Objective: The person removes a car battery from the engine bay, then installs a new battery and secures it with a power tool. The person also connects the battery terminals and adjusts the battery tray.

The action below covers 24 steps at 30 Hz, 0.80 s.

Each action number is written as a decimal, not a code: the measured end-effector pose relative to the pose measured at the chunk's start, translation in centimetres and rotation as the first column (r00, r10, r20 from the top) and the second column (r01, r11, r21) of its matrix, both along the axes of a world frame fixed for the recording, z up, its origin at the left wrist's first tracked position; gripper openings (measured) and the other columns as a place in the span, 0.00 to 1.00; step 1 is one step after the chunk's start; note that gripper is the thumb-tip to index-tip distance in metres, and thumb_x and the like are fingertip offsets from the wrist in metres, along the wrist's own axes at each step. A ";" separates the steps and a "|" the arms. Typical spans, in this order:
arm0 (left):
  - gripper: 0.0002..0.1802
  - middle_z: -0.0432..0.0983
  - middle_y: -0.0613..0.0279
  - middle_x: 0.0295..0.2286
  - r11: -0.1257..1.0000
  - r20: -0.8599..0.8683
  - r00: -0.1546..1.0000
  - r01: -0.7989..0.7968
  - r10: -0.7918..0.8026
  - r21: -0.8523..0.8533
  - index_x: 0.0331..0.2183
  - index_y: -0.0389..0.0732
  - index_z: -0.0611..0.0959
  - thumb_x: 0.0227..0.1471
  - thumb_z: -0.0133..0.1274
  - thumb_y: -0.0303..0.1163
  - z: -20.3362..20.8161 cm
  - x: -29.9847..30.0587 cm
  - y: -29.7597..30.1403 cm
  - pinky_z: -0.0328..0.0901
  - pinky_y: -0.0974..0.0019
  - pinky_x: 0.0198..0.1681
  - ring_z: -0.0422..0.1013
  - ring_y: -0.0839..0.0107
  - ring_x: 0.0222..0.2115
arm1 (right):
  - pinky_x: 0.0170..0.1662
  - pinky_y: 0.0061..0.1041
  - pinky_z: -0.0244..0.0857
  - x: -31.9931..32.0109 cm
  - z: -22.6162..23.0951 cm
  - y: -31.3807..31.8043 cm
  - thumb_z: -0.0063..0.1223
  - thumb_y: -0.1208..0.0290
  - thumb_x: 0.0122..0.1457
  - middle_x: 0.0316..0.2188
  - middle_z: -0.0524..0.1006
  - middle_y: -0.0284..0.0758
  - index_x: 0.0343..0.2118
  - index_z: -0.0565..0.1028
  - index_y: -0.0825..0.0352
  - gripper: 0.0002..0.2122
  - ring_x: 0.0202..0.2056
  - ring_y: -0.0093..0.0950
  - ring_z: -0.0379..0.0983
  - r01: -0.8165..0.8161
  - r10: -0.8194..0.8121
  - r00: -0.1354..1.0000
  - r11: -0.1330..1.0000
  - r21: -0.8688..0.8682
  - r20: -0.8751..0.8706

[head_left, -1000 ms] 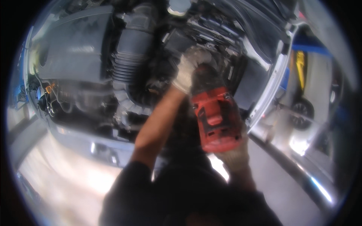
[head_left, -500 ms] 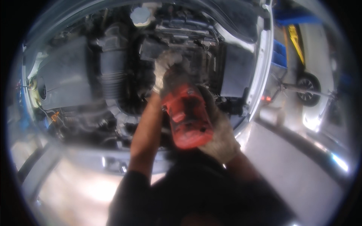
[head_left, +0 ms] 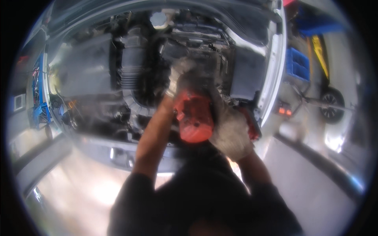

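Note:
A red and black cordless impact wrench [head_left: 195, 122] is held over an open engine bay, its rear end toward me and its nose pointing down and away. My right hand [head_left: 232, 131], in a pale work glove, is wrapped round its grip; the tool's red and black base [head_left: 252, 124] shows just beyond the knuckles. My left hand [head_left: 182, 70], gloved too, is curled at the dark front end of the tool. Motion blur smears its fingers, and the tool's tip is hidden. Under both hands lie dark engine parts [head_left: 202, 59].
A ribbed air duct [head_left: 132, 76] and a large dark cover [head_left: 84, 69] fill the bay's left side. A pale cap [head_left: 158, 19] sits at the back. Beyond the right fender [head_left: 275, 70] are a blue bin [head_left: 298, 64], a yellow bar [head_left: 321, 55] and a wheel [head_left: 332, 105].
The view has shifted, so the engine bay's left side appears further right. The impact wrench now looks more end-on, and its base has come into sight beside my right hand.

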State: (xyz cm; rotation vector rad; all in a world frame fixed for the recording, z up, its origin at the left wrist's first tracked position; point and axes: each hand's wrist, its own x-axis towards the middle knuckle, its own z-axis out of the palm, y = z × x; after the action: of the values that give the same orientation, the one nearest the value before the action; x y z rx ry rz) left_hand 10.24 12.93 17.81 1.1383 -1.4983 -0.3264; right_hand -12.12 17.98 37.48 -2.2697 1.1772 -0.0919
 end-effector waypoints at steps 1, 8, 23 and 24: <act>0.17 0.85 0.57 0.43 1.000 0.027 1.000 0.011 -0.011 -0.005 0.41 0.45 0.88 0.46 0.67 0.37 0.4 -0.9 0.8 0.71 0.48 0.57 0.78 0.48 0.51 | 0.45 0.38 0.79 -1.2 0.2 0.7 0.66 0.71 0.62 0.48 0.83 0.49 0.74 0.62 0.70 0.38 0.41 0.46 0.85 0.012 -0.014 0.998 0.999 0.040 0.053; 0.15 0.81 0.58 0.38 0.979 0.364 0.931 -0.059 -0.016 0.194 0.40 0.45 0.87 0.48 0.67 0.33 6.3 -11.5 12.8 0.75 0.51 0.52 0.78 0.52 0.45 | 0.54 0.35 0.80 -14.4 2.0 7.5 0.70 0.68 0.64 0.54 0.83 0.46 0.71 0.67 0.71 0.35 0.50 0.38 0.84 0.116 -0.400 0.852 0.773 0.624 0.337; 0.15 0.84 0.48 0.27 0.458 0.649 0.719 -0.678 0.249 0.575 0.45 0.40 0.85 0.58 0.62 0.36 8.7 -9.6 38.2 0.77 0.48 0.31 0.83 0.48 0.27 | 0.52 0.34 0.79 -28.1 -3.2 3.1 0.59 0.73 0.64 0.50 0.85 0.42 0.56 0.82 0.67 0.18 0.50 0.34 0.84 0.127 -0.199 0.954 0.945 0.303 0.224; 0.15 0.85 0.46 0.29 0.211 0.627 0.739 -0.672 0.245 0.710 0.45 0.40 0.84 0.61 0.62 0.39 8.5 -9.2 39.7 0.77 0.47 0.31 0.83 0.46 0.29 | 0.52 0.34 0.80 -27.0 -3.6 0.0 0.57 0.74 0.62 0.48 0.86 0.43 0.53 0.84 0.68 0.17 0.50 0.35 0.85 0.087 -0.153 0.952 0.965 0.247 0.264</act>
State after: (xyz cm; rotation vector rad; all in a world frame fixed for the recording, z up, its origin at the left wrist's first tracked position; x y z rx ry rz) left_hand 1.05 52.60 26.27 2.7002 -1.1034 -0.5558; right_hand -39.14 17.97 33.85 -1.9066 1.1106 -0.2983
